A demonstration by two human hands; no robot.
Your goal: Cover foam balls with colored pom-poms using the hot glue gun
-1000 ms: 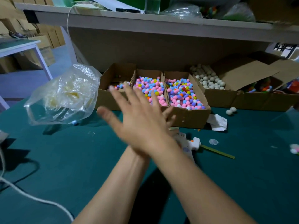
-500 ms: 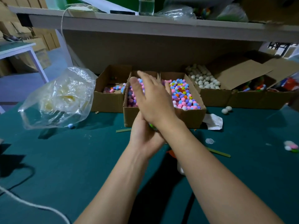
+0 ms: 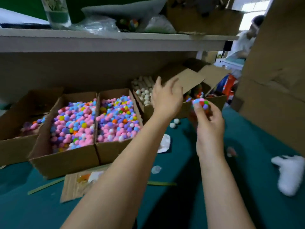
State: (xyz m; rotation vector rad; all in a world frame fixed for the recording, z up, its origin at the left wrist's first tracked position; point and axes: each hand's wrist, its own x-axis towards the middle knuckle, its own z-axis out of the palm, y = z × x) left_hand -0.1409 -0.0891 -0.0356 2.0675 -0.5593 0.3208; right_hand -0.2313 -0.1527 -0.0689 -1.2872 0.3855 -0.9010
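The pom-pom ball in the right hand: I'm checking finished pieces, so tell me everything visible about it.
The pom-pom ball is small and round. Its visible surface is packed with fuzzy pom-poms in blue, pink, red, green and purple, and no bare foam shows. The right hand pinches it from below with its fingertips, holding it in the air above the green table. It is slightly blurred, and its underside is hidden by the fingers.
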